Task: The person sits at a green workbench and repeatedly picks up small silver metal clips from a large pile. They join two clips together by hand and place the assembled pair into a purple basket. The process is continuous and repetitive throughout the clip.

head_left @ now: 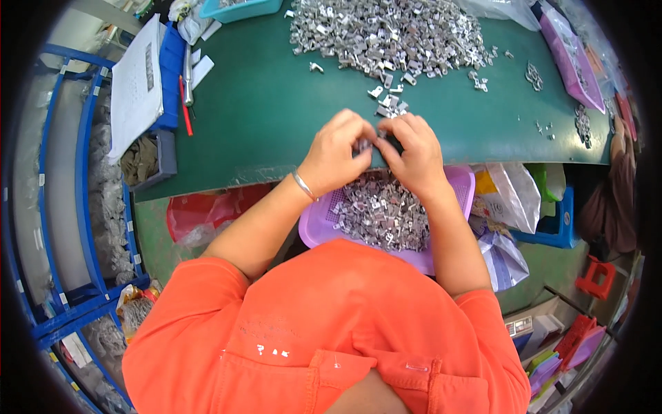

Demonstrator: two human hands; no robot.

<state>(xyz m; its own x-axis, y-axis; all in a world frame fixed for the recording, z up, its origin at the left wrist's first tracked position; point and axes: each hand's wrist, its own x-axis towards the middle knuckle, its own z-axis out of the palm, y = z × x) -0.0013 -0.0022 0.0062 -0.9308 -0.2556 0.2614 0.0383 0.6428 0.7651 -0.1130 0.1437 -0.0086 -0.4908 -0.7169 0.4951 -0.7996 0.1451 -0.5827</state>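
My left hand and my right hand meet at the near edge of the green table, fingertips pinched together on small silver metal parts. A metal bangle circles my left wrist. Right under my hands a purple basket on my lap holds many small metal parts. A few loose parts lie just beyond my fingers. Farther back spreads a big heap of the same metal parts.
A white paper sheet lies on a blue tray at the table's left, with a red pen beside it. A teal tray sits at the back, a purple tray at the right. Blue racks stand left; bags lie on the floor.
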